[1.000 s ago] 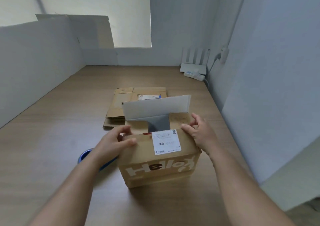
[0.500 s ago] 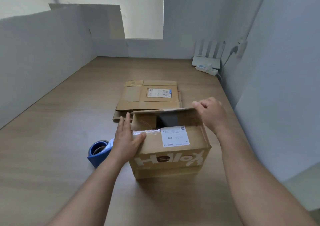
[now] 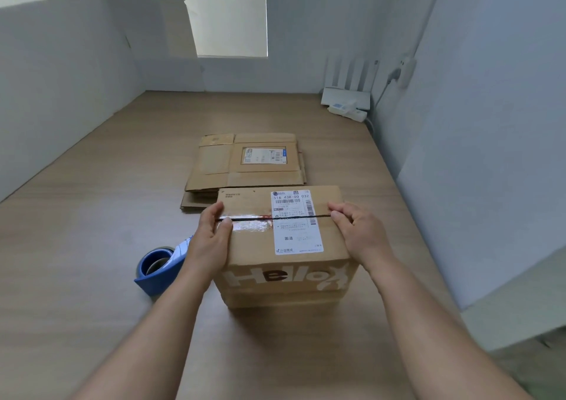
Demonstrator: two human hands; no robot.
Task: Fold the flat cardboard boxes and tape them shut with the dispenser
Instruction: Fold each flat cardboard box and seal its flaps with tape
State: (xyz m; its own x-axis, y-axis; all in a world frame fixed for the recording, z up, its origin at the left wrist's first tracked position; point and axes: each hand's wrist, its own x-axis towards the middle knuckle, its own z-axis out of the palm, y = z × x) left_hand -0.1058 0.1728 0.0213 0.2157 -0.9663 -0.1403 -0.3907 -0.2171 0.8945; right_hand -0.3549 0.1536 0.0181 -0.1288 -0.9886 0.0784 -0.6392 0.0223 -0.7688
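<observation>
A brown cardboard box (image 3: 284, 264) printed "Hello" stands upright on the wooden table, both top flaps folded down and meeting at a dark centre seam under a white shipping label. My left hand (image 3: 211, 237) presses on the left end of the seam, thumb on top. My right hand (image 3: 358, 231) presses the right end the same way. A blue tape dispenser (image 3: 156, 268) lies on the table just left of the box, partly hidden behind my left wrist. Flat cardboard boxes (image 3: 248, 163) are stacked right behind the box.
The wooden table (image 3: 92, 246) is walled by white partitions on the left, back and right. A white router with a power strip (image 3: 346, 99) sits in the far right corner, its cable running up the wall.
The far flap came down from upright and now lies flat against the near flap. Both hands shifted onto the two ends of the seam.
</observation>
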